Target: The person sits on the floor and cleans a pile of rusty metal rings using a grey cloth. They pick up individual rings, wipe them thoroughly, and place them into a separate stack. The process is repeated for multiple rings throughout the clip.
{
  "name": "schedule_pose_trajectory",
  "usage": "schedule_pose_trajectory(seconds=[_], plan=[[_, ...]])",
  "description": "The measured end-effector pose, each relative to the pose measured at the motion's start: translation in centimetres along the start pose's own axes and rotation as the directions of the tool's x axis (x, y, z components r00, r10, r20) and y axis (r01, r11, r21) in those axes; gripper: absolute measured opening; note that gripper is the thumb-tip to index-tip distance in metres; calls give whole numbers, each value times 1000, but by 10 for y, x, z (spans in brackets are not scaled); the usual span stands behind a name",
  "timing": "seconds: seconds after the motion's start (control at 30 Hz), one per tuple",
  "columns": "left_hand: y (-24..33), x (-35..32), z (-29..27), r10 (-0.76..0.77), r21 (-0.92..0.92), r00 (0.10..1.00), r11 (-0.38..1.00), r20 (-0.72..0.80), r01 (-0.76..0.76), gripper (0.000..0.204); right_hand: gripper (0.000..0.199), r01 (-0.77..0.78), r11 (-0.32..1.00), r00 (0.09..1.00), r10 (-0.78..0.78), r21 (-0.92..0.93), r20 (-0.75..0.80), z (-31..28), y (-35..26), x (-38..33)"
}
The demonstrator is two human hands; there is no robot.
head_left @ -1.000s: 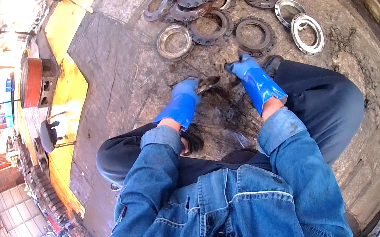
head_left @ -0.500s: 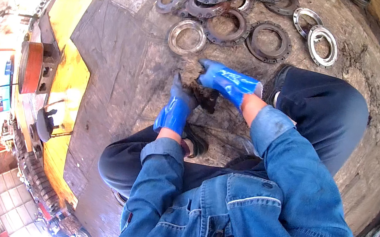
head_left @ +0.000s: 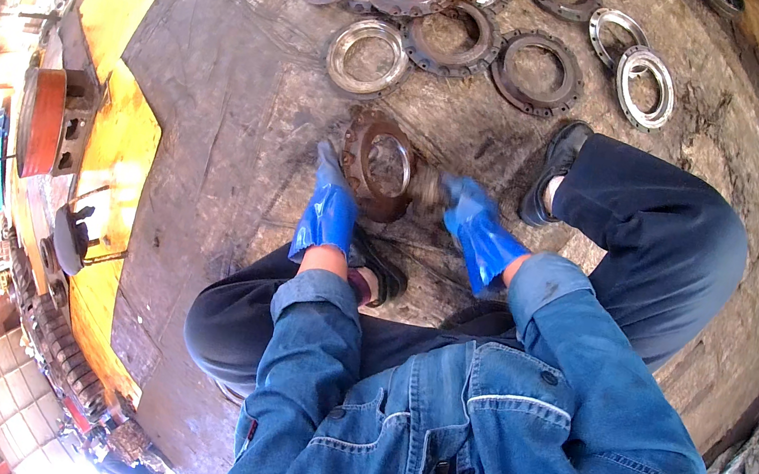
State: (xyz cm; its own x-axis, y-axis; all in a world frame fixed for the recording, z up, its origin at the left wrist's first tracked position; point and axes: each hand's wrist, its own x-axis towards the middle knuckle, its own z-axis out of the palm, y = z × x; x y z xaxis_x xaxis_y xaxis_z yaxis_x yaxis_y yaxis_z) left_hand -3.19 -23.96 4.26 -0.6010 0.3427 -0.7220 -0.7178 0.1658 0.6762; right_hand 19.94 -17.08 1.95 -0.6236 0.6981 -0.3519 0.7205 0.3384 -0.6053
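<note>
Gripping a rusty round metal ring plate (head_left: 378, 166) upright, the blue-gloved left hand (head_left: 328, 213) steadies its edge. Right hand (head_left: 473, 223) seemingly works its rim, grasp unclear; next needs steady support.

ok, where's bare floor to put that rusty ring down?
The rusty ring sits tilted between the left hand and right hand. Bare patches: the grimy floor left of the left hand, up to the yellow edge, and the strip between the ring and the silver ring. Crowded: the ring pile along the top.
</note>
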Motion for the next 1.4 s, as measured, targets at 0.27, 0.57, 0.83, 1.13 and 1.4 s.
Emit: schedule_pose_trajectory(seconds=[0.27,0.57,0.83,1.13,1.4], plan=[[-13,39,-34,-10,-34,989,999,148,15,70,71,577,816,816,-578,-22,-4,-13,-100,83],[-17,33,-32,3,126,996,992,-92,9,47,46,118,981,967,-149,154,207,7,-49,172],[6,3,3,-7,127,998,992,-69,16,46,52,69,992,917,-22,-106,397,37,-8,75],[4,14,0,136,441,984,894,-114,-73,52,41,740,672,664,-721,-36,198,13,-31,139],[2,6,-1,196,415,980,894,-24,-169,44,41,324,944,828,-314,60,465,22,-41,95]])
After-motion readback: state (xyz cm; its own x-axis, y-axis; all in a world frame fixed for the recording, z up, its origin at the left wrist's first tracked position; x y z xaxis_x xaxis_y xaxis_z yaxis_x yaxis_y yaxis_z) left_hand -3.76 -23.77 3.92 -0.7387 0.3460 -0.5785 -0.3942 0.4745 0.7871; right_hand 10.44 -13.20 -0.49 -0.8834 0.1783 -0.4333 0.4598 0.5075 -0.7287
